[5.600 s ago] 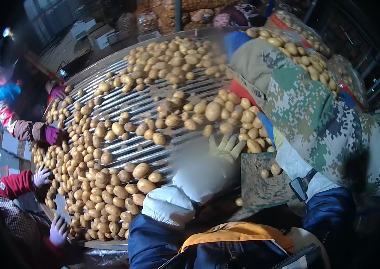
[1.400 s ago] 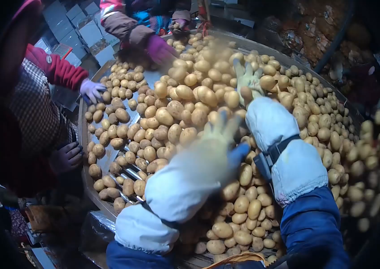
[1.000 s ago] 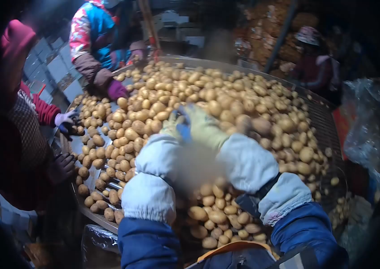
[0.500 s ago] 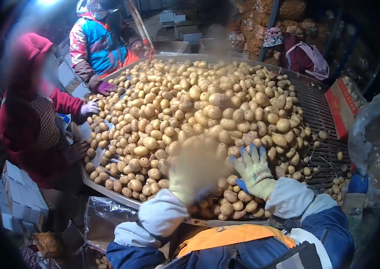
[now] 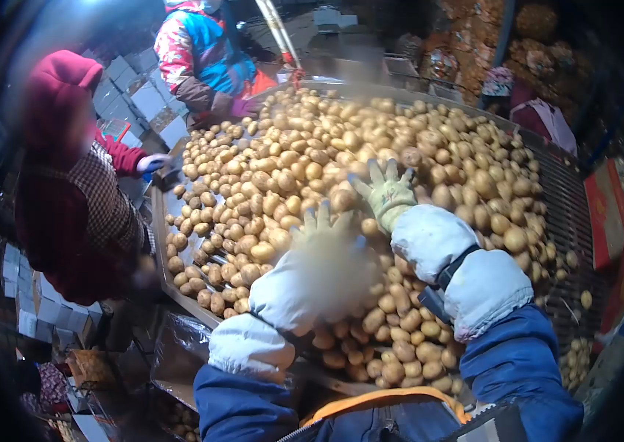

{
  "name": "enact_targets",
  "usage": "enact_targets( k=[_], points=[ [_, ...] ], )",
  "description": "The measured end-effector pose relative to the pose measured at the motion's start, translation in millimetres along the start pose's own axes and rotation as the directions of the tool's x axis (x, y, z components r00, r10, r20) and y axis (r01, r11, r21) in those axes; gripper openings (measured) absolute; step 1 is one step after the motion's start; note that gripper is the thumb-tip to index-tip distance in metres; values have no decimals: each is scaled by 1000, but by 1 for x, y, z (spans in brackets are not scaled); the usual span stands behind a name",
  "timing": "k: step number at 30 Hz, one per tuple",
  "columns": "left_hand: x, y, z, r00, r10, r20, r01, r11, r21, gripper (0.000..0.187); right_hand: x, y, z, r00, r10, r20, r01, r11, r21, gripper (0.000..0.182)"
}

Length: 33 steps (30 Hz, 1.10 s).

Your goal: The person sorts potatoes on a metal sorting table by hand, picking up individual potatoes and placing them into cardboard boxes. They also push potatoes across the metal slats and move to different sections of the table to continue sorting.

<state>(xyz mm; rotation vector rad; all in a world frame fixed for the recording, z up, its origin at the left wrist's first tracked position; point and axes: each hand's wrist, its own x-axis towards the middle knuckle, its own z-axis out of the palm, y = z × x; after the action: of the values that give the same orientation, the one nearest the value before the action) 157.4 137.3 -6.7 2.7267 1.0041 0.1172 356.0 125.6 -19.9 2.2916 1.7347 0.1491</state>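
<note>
A wide heap of potatoes (image 5: 275, 180) covers the sorting table in front of me. My left hand (image 5: 324, 225), in a pale yellow-green glove, rests on the potatoes with its fingers spread. A blurred smudge hides part of its palm and wrist. Farther out and to the right, my right hand (image 5: 387, 193) lies on the heap in a matching glove with bluish fingertips, its fingers also apart. Neither hand is closed around a potato. Pale sleeve covers (image 5: 437, 239) wrap both my forearms.
The table has a metal rim (image 5: 186, 298) and dark slats (image 5: 573, 236) at right. Two people, one in a maroon hood (image 5: 61, 184) and one in a blue jacket (image 5: 216, 55), stand at left; another bends at far right. A red carton (image 5: 608, 210) and white boxes (image 5: 54, 306) surround it.
Both my hands have moved forward, farther onto the heap, with the arms stretched out. Potatoes now show between my forearms. The view has shifted, and the hooded person's hand has moved off the potatoes.
</note>
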Motion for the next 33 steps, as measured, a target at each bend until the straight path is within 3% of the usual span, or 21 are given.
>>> enact_targets(
  k=[1, 3, 4, 5, 7, 8, 9, 11, 13, 14, 15, 18, 20, 21, 23, 25, 27, 28, 29, 31, 33],
  points=[
    [7, -6, -2, 998, -70, -3, 69, 996, -50, 79, 22, -6, 7, 1000, -19, -10, 19, 1000, 2, 61],
    [8, -20, -24, 972, -169, 164, 182, 981, -70, 80, 60, -16, 33, 996, 33, -82, -37, 998, -53, 60],
    [6, -17, -50, 948, -162, 272, 183, 982, -51, 81, 79, -18, 36, 996, 29, -89, -36, 996, -78, 60],
    [3, -22, -60, 945, -117, 305, 122, 993, 3, 78, 91, -17, 20, 999, 40, -11, -40, 999, 14, 62],
    [11, -63, -7, 982, -119, 147, 123, 992, -17, 75, 146, 6, 62, 978, -115, -174, 136, 985, 111, 66],
    [13, -65, -7, 989, -106, 103, 109, 994, -27, 74, 150, 6, 39, 986, -124, -109, 127, 992, 16, 72],
    [15, -66, -8, 977, -111, 180, 106, 994, 37, 73, 152, 0, 18, 993, -61, -101, 53, 995, -81, 71],
    [15, -71, -6, 990, -42, 138, 38, 999, 31, 71, 176, 21, 6, 995, -97, 33, 91, 983, 159, 73],
    [14, -71, -3, 997, -28, 67, 27, 1000, 14, 66, 184, 33, -11, 997, -47, 57, 21, 919, 394, 74],
    [13, -77, 1, 999, 36, 26, -37, 997, 66, 66, 178, 36, -11, 998, 28, -64, 7, 873, 487, 74],
    [11, -82, 5, 994, 105, -9, -103, 987, 122, 66, 171, 44, -12, 998, 34, -60, -1, 882, 472, 74],
    [25, -85, -4, 996, 53, 71, -56, 998, 40, 65, 120, 61, -26, 984, -151, -98, 177, 904, 389, 68],
    [50, -102, 8, 999, 15, 34, -14, 1000, -25, 64, 45, 54, -64, 980, -141, 144, -25, 623, 782, 65],
    [62, -111, 16, 1000, -11, 11, 11, 998, -61, 64, 16, 55, -48, 979, -152, -135, 202, 789, 581, 61],
    [85, -131, 30, 997, -69, -30, 64, 987, -146, 64, -45, 49, -36, 972, -176, -157, 220, 919, 327, 62],
    [98, -149, 40, 990, -133, -54, 117, 966, -232, 63, -111, 42, -42, 965, -164, -205, 222, 927, 302, 64],
    [101, -164, 46, 981, -181, -63, 151, 933, -327, 63, -167, 43, -51, 999, -41, 2, 38, 961, 272, 74],
    [97, -172, 46, 981, -186, -55, 151, 910, -385, 63, -193, 46, -41, 999, 46, 16, -49, 970, 236, 79],
    [93, -182, 38, 995, -90, 50, 103, 825, -555, 60, -219, 46, -27, 991, 131, 26, -134, 970, 201, 85],
    [55, -168, 49, 964, -142, -225, 61, 942, -330, 56, -260, 35, 12, 980, 187, 67, -195, 970, 147, 93],
    [5, -128, 30, 948, -6, -319, -71, 970, -231, 56, -270, 29, 35, 991, 76, -109, -57, 984, 166, 95]
  ],
)
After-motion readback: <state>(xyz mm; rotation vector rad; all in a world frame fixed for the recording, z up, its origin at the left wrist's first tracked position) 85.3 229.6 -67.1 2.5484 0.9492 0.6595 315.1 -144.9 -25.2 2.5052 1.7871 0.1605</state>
